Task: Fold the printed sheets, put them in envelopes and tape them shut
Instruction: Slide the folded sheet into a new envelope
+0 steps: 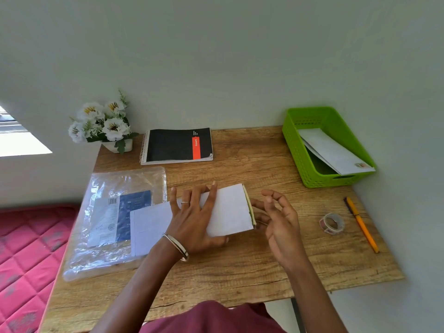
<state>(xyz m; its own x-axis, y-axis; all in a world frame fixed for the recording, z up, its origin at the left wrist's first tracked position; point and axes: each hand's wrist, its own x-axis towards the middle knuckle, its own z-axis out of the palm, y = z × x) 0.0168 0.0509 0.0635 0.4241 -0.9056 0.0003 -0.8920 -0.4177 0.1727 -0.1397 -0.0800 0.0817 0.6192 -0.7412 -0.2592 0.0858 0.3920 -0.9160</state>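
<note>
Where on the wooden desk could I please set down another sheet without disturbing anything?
Bare wood lies along the wooden desk near edge, and between the black spiral notebook and green plastic basket. The left side is crowded by the clear plastic packet; the white envelope and both hands fill the middle.

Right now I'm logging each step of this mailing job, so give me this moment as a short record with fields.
work item: white envelope lying on the wooden table
left hand: pressed flat on the envelope
right hand: fingers at the envelope's open right end
tape roll: on the table, right of the hands, untouched
green basket: holds a white envelope
plastic packet: left, partly under the envelope
</note>
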